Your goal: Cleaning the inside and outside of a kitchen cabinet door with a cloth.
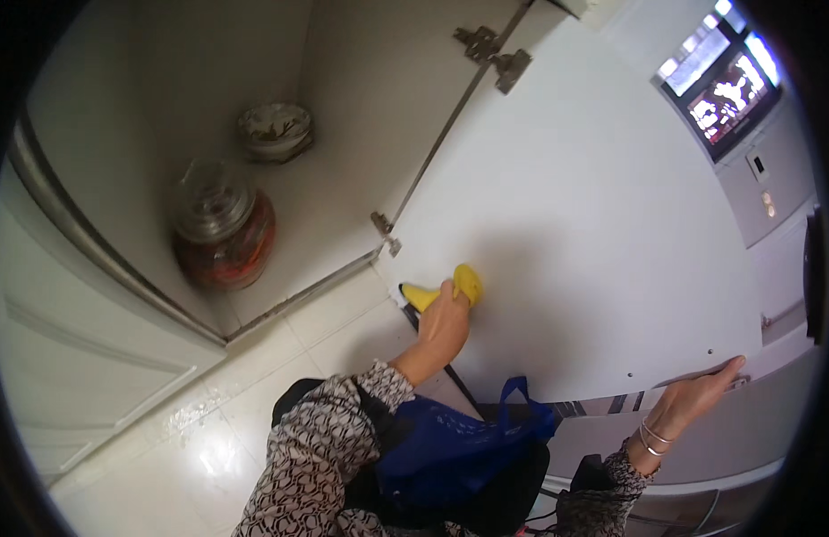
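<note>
My left hand [446,323] grips a bunched yellow cloth [467,284]. It presses the cloth to the inner face of a white cabinet door [589,201], near the door's lower corner on the hinge side. At the opposite, free edge of that door, my right hand [699,396], with thin bracelets at the wrist, holds on from the outside, its thumb near the corner. The door hangs wide open on two metal hinges [507,67]. Part of the cloth is hidden behind my left fingers.
Inside the cabinet stand a lidded glass jar [223,231] with reddish contents and patterned bowls [275,131]. Another cabinet door [85,315] is open at left. Pale floor tiles [253,396] lie below. A blue apron or bag [448,450] hangs before my body.
</note>
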A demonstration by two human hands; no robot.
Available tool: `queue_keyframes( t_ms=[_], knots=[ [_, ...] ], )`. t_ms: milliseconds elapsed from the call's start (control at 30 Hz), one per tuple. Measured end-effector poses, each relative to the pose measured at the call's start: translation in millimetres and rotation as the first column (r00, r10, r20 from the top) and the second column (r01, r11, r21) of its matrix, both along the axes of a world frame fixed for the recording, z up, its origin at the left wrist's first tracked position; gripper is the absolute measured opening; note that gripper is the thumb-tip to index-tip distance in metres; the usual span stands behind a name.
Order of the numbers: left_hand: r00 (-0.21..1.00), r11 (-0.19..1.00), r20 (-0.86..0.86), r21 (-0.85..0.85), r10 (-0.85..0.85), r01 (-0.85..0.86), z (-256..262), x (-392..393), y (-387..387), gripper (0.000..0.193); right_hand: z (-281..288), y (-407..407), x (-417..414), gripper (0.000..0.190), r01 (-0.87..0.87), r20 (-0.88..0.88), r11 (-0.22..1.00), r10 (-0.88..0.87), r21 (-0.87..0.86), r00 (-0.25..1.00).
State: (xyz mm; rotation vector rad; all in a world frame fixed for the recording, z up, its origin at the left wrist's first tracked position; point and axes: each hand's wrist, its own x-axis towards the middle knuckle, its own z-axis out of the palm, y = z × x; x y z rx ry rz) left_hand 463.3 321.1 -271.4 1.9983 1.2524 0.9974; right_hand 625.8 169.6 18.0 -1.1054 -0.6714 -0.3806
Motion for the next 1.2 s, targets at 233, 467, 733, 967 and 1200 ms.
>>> queue_keyframes(
  t_ms=[233, 467, 733, 967, 1200],
  knots=[
    [0.967, 0.960, 0.074, -0.165, 0.242, -0.228, 3, 7, 47, 0.012, 0, -4, 1, 0.056, -0.113, -0.006, 0.993, 0.113, 0.013, 0.994],
    [0.971, 0.916, 0.235, 0.378, 0.043, -0.132, 116, 37, 2, 0.016, 0, -1, 4, 0.054, -0.172, -0.065, 0.983, 0.176, 0.057, 0.982],
    [0.827, 0.919, 0.504, -0.393, 0.248, -0.036, 123, 14, 40, 0.016, -3, -6, 10, 0.054, -0.173, -0.057, 0.984, 0.174, 0.030, 0.983],
    [0.956, 0.914, 0.188, 0.300, 0.223, -0.273, 119, 36, 40, 0.015, -3, -6, 13, 0.050, -0.119, -0.020, 0.993, 0.120, 0.025, 0.993],
    [0.918, 0.665, 0.213, 0.743, -0.335, 0.070, 164, 64, -64, 0.024, -5, -7, 17, 0.048, -0.212, -0.065, 0.976, 0.214, 0.042, 0.975]
  ],
)
